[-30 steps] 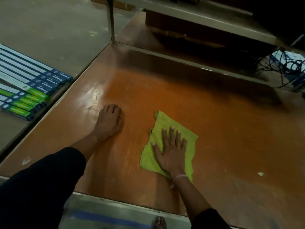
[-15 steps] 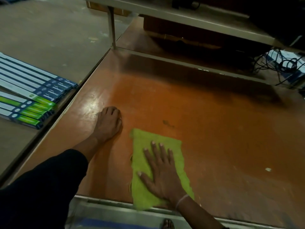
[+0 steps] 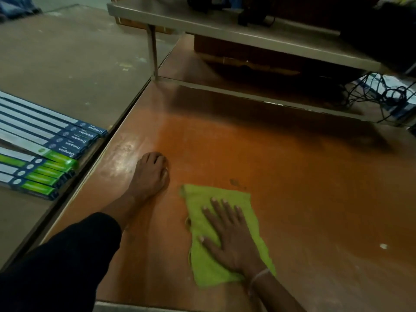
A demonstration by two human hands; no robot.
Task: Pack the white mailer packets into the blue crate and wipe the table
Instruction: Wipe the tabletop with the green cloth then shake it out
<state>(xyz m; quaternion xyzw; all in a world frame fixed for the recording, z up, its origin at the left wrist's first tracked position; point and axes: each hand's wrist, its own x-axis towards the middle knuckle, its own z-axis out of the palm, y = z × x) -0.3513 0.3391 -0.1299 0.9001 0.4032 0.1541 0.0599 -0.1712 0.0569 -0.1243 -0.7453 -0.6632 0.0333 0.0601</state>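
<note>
A lime-green cloth (image 3: 200, 262) lies flat on the orange-brown table (image 3: 292, 176), near its front edge. My right hand (image 3: 229, 239) presses on the cloth with its fingers spread and straight. My left hand (image 3: 150, 174) rests on the bare table to the left of the cloth, fingers curled under and holding nothing. A small dark smear (image 3: 235, 183) shows on the table just beyond the cloth. No white mailer packets or blue crate are in view.
Several long blue-and-green boxes (image 3: 45, 152) lie on the neighbouring grey surface at the left. A grey shelf (image 3: 247, 30) on a thin post (image 3: 154, 52) overhangs the table's back. Tangled black cables (image 3: 387, 93) sit far right. A white speck (image 3: 383, 246) lies at right.
My right hand has drawn the cloth toward me and a little left, turning it, which uncovered the dark smear. My left hand has stayed in place.
</note>
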